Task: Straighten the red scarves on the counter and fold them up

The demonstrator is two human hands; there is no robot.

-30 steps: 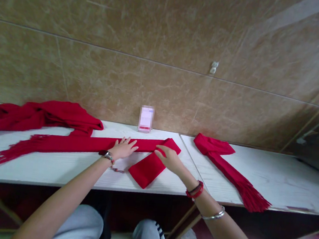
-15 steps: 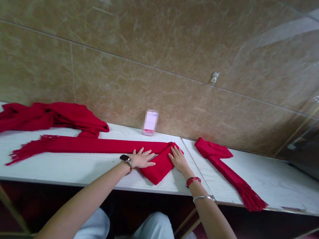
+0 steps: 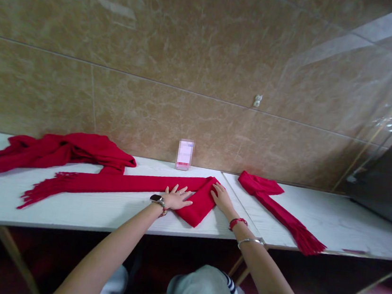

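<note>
A long red fringed scarf (image 3: 131, 181) lies stretched along the white table (image 3: 67, 207), its right end folded back at an angle toward me. My left hand (image 3: 176, 198) lies flat on the scarf just left of the fold, fingers spread. At the fold's right edge my right hand (image 3: 221, 196) presses down on the cloth with fingers stretched out. Neither hand grips anything. A watch sits on my left wrist, and red and silver bands on my right.
A heap of red scarves (image 3: 63, 150) lies at the back left. Another red fringed scarf (image 3: 277, 207) lies on the adjoining table (image 3: 350, 228) to the right. A small blurred card (image 3: 184, 154) stands against the brown tiled wall. My knees show below the table edge.
The folded end has been drawn in shorter and closer to the strip. Both hands moved together onto the fold, the left sliding right. The view shifted slightly.
</note>
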